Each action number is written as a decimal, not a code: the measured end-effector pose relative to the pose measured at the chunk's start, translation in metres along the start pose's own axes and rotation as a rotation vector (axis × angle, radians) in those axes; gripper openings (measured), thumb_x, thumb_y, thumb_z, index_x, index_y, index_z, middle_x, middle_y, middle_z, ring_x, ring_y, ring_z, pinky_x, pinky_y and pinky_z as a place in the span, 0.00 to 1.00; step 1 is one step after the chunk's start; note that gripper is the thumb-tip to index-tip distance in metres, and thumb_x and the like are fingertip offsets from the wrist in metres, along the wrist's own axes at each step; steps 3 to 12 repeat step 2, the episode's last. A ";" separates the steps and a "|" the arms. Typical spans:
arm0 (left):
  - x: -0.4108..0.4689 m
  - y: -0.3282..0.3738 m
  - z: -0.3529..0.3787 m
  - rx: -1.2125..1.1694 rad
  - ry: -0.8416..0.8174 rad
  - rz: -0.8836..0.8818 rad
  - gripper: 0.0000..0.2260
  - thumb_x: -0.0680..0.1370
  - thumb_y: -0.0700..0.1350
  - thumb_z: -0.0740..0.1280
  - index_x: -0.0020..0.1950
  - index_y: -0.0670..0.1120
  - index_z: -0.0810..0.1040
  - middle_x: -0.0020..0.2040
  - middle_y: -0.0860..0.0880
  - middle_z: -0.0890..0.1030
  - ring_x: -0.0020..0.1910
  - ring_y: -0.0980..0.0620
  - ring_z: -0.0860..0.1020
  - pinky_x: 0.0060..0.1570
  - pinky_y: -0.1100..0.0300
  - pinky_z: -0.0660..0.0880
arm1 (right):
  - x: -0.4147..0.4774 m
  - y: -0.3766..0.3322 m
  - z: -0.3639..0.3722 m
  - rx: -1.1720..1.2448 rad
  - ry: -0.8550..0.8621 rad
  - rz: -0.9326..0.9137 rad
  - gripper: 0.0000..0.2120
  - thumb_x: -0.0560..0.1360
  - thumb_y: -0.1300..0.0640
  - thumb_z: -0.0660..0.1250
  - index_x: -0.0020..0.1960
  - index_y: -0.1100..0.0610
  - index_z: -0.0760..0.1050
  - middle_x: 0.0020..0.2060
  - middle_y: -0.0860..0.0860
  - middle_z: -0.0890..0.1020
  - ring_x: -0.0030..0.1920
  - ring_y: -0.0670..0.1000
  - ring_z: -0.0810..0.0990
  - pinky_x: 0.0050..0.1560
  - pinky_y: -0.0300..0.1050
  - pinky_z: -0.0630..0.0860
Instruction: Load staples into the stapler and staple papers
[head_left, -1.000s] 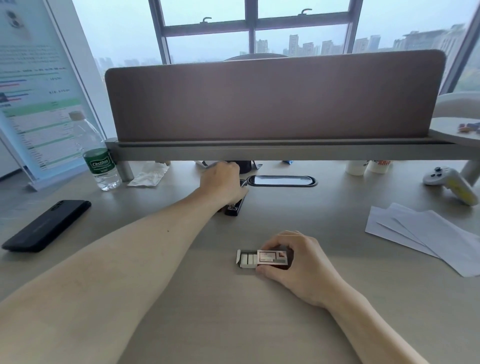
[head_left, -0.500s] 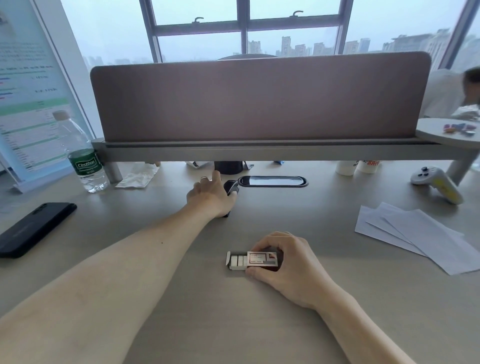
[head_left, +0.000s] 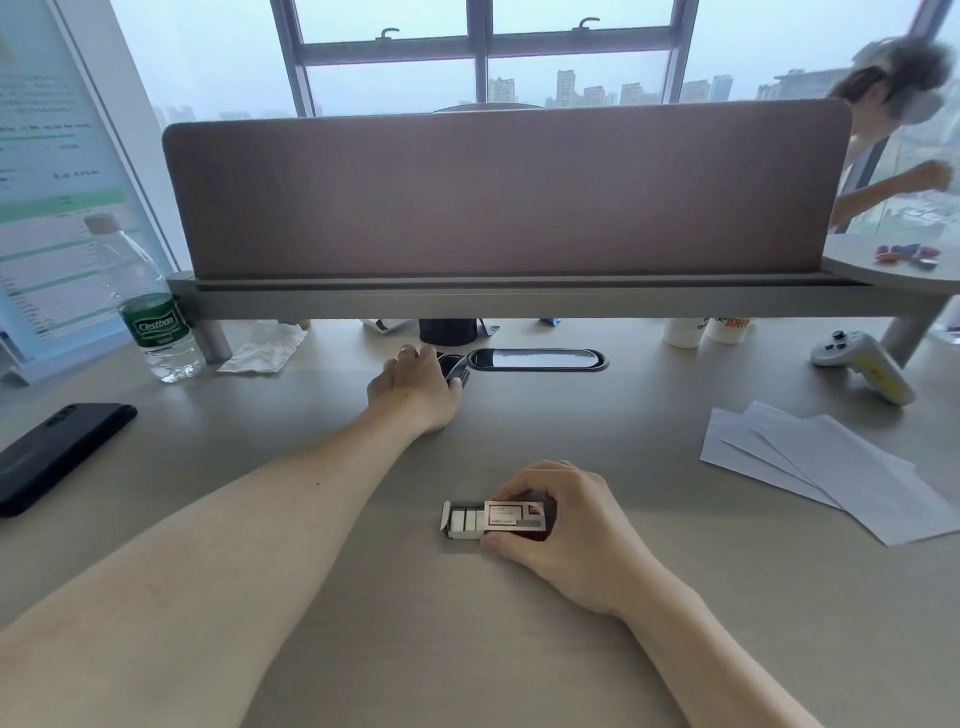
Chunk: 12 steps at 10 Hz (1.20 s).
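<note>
A small black stapler lies far out on the desk beside the cable slot, mostly covered by my left hand, whose fingers curl round it. Nearer to me, my right hand pinches a small staple box between thumb and fingers. The box's inner tray is slid out to the left and shows strips of silver staples. A few white paper sheets lie fanned on the desk at the right, apart from both hands.
A black phone lies at the left. A water bottle and a crumpled tissue stand near the divider's left leg. A white game controller sits at the right. A person stands beyond the divider.
My left hand has closed over the stapler, which now shows only at the fingertips. The view has shifted right. My right hand still holds the staple box in the same place.
</note>
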<state>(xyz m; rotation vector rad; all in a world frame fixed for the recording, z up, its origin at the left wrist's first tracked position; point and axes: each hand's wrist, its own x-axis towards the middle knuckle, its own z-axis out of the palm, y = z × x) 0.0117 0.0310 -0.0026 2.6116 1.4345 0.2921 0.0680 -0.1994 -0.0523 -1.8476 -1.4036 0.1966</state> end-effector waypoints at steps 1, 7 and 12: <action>-0.004 -0.005 -0.005 -0.037 -0.001 0.000 0.34 0.78 0.67 0.60 0.77 0.48 0.64 0.75 0.45 0.69 0.73 0.41 0.68 0.66 0.45 0.71 | -0.001 -0.003 0.000 0.000 -0.002 0.012 0.15 0.66 0.42 0.80 0.50 0.44 0.83 0.45 0.39 0.84 0.51 0.41 0.79 0.49 0.31 0.72; -0.018 -0.012 -0.009 -0.083 0.087 0.079 0.37 0.77 0.69 0.59 0.80 0.50 0.61 0.77 0.46 0.66 0.75 0.41 0.66 0.69 0.44 0.69 | -0.004 -0.008 -0.002 0.064 0.016 0.067 0.22 0.63 0.37 0.80 0.54 0.43 0.82 0.46 0.36 0.83 0.51 0.37 0.79 0.49 0.27 0.71; -0.018 -0.012 -0.009 -0.083 0.087 0.079 0.37 0.77 0.69 0.59 0.80 0.50 0.61 0.77 0.46 0.66 0.75 0.41 0.66 0.69 0.44 0.69 | -0.004 -0.008 -0.002 0.064 0.016 0.067 0.22 0.63 0.37 0.80 0.54 0.43 0.82 0.46 0.36 0.83 0.51 0.37 0.79 0.49 0.27 0.71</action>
